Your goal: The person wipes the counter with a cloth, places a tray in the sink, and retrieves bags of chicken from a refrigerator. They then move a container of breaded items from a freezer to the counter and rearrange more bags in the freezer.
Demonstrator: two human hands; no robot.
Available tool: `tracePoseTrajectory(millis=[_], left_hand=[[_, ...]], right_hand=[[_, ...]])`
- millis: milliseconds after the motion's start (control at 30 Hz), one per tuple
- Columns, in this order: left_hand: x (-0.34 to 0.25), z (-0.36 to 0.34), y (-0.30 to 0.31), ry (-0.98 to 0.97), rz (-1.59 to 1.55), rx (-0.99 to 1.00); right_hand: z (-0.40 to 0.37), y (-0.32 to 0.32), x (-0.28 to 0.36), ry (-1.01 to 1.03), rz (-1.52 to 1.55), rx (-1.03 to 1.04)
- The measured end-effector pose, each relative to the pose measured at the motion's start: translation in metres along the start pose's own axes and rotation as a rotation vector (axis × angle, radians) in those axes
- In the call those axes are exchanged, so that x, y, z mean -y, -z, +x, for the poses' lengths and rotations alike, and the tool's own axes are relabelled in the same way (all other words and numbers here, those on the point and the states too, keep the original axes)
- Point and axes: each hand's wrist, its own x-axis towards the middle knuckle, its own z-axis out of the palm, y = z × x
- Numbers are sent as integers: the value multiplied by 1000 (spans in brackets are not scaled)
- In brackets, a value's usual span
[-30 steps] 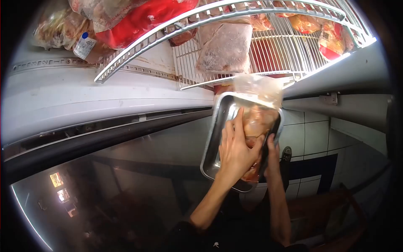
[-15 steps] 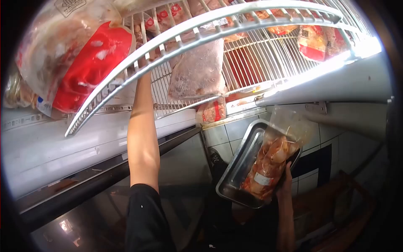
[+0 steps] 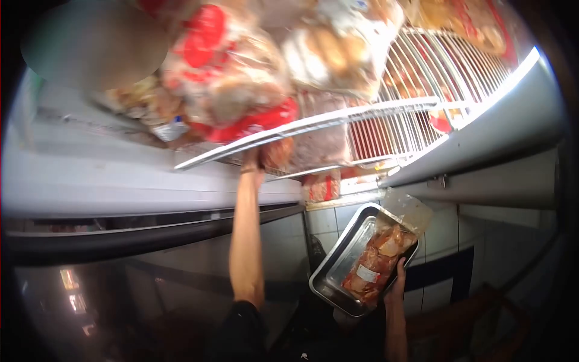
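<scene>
My left hand (image 3: 253,161) reaches in under the front rail of a white wire shelf (image 3: 319,122), beside a reddish-brown meat pack (image 3: 277,153). Its fingers are hidden, so whether it grips the pack does not show. Low in the view, my right hand (image 3: 396,287) holds the right side of a tilted metal tray (image 3: 335,271), thumb on the rim. A clear bag of red, marinated-looking meat (image 3: 377,259) with a white label lies in the tray, its loose end over the upper rim.
Large bags of meat (image 3: 232,72) fill the upper shelf, and a frosted flat pack (image 3: 319,142) lies below. A small red-striped pack (image 3: 322,187) sits at the lower edge. The open door (image 3: 482,151) stands right; a blurred round shape (image 3: 90,45) covers the upper left.
The view has shifted up and left, bringing more of the upper bags into sight. A reddish-brown pack now shows beside my left hand. My right hand still holds the tray with the bagged meat.
</scene>
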Motion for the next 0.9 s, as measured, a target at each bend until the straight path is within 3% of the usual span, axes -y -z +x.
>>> tracePoseTrajectory(millis=[33, 67, 133, 167, 233, 333, 367, 400, 500, 567, 600, 667, 733, 800, 833, 867, 900], left_hand=[[-8, -43, 1, 26, 55, -86], [-26, -87, -2, -40, 160, 39], [-53, -182, -14, 34, 202, -3], [-69, -226, -15, -22, 349, 118], [-112, -315, -50, -114, 470, 170], [-164, -431, -79, 107, 919, 167], [-176, -459, -88, 225, 1111, 231], [-175, -488, -92, 81, 1148, 213], [-213, -540, -101, 26, 1129, 153], [-267, -559, -108, 351, 1110, 420], [-270, -565, -102, 346, 1071, 421], [-338, -575, -130, 396, 1157, 453], [-366, -590, -144, 112, 1190, 375], [-390, -579, -153, -292, 911, 185], [-411, -572, -160, -410, 871, 23], [-418, -552, -162, -663, 719, -160], [-437, -535, -162, -705, 799, -322]], right_hand=[[-16, -24, 9, 37, 28, 6], [-28, -36, 13, 37, 23, 36], [-52, -56, 23, 38, -15, 13], [-71, -71, 33, 38, -16, 23], [-111, -94, 43, 31, -27, 71], [-179, -114, 52, -38, 11, 137], [-201, -114, 53, -84, 25, 162], [-230, -126, 59, -83, 35, 186], [-307, -133, 80, -93, 85, 319], [-343, -126, 85, -96, 72, 333], [-361, -121, 88, -99, 78, 333], [-388, -116, 93, -96, 93, 383], [-423, -121, 109, 2, 133, 343], [-453, -125, 133, 24, 122, 349], [-460, -118, 141, 37, 124, 353], [-470, -110, 150, 52, 124, 351], [-482, -105, 158, 35, 121, 339]])
